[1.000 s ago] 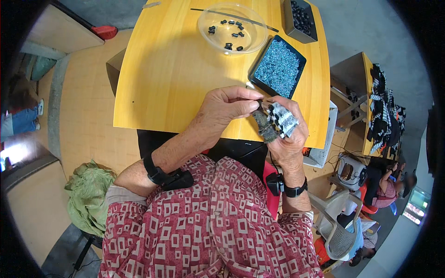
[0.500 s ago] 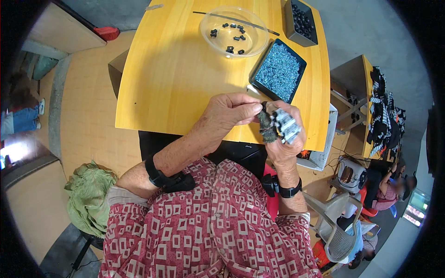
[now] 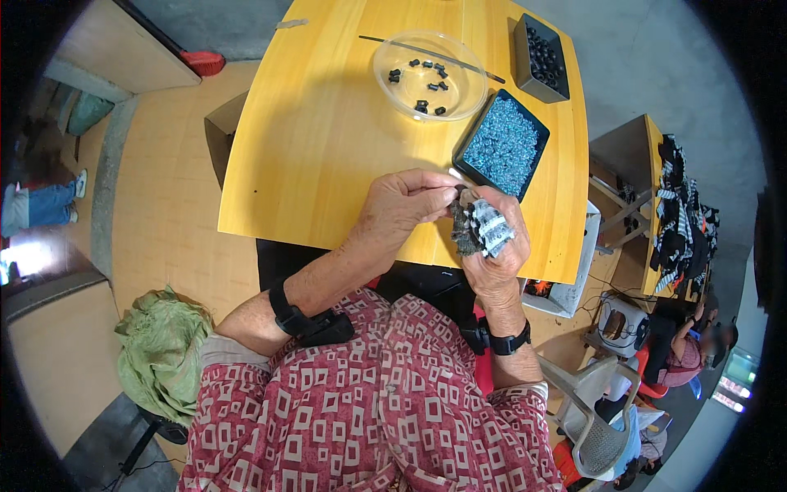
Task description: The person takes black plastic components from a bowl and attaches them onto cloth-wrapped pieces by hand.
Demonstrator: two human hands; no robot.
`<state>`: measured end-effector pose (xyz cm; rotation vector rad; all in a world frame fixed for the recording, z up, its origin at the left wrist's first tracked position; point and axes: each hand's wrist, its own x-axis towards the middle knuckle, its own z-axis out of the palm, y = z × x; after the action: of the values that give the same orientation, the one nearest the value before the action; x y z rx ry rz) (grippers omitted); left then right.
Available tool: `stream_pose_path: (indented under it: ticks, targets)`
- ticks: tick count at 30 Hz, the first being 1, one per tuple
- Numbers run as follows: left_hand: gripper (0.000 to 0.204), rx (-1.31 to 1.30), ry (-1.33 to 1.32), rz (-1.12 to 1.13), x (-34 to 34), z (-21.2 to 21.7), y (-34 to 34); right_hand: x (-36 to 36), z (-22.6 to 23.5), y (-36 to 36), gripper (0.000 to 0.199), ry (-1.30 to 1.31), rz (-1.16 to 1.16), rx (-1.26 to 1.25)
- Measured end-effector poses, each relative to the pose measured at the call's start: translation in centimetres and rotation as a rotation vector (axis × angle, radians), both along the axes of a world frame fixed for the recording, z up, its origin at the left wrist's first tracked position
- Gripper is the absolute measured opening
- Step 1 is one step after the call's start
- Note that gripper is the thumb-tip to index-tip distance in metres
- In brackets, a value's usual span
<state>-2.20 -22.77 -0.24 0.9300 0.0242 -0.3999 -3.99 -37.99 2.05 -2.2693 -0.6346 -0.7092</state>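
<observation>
In my right hand (image 3: pixel 500 254) is a small bundle of fabric (image 3: pixel 494 230), grey-white and black striped on one side. A dark, fuzzy, greenish-black strip (image 3: pixel 465 230) hangs on its left side. The fingers of that hand curl round the bundle above the table's near edge. My left hand (image 3: pixel 406 201) is closed in a pinch at the bundle's upper left; what lies between thumb and forefinger is too small to tell. Just beyond the hands sits a black tray (image 3: pixel 465 166) full of blue, glassy beads (image 3: pixel 504 143).
A clear round tub (image 3: pixel 385 94) holds several small black parts (image 3: pixel 433 66), with a thin dark rod (image 3: pixel 484 72) by it. Farther right stands a dark box (image 3: pixel 525 70) of black pieces. A grey chair (image 3: pixel 602 426) and a green sack (image 3: pixel 160 348) flank me.
The view has shifted, so the table and its containers sit lower and farther right in the picture. Both hands keep their grip, and the bundle has turned slightly.
</observation>
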Motion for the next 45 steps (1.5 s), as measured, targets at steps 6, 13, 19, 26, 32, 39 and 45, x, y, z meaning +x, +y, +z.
stream_pose_path:
  ticks: [6,13,19,26,32,39,45]
  targets:
    - [0.021,-0.001,0.18,-0.158,0.4,-0.4,0.8,0.1,-0.3,0.1,0.028,-0.074,0.031,-0.086]
    - [0.023,-0.02,0.139,-0.093,0.0,-0.4,0.9,0.1,-0.3,0.4,0.03,-0.094,0.047,-0.085]
    - [0.027,-0.175,0.179,-0.098,0.2,-0.8,1.2,0.6,0.8,0.7,0.028,-0.054,0.064,-0.144]
    - [0.026,-0.274,0.22,-0.108,1.0,-0.5,2.0,1.4,3.5,0.9,0.023,-0.045,0.125,-0.171]
    - [0.027,-0.283,0.297,-0.083,1.8,0.3,2.8,8.8,7.3,1.3,0.014,0.135,0.078,-0.245]
    - [0.029,-0.299,0.295,-0.063,2.0,0.5,3.0,16.6,3.3,1.9,0.008,0.333,0.033,-0.754]
    - [0.028,-0.32,0.305,-0.048,2.2,0.7,3.2,17.6,2.5,3.1,0.012,0.298,0.01,-0.889]
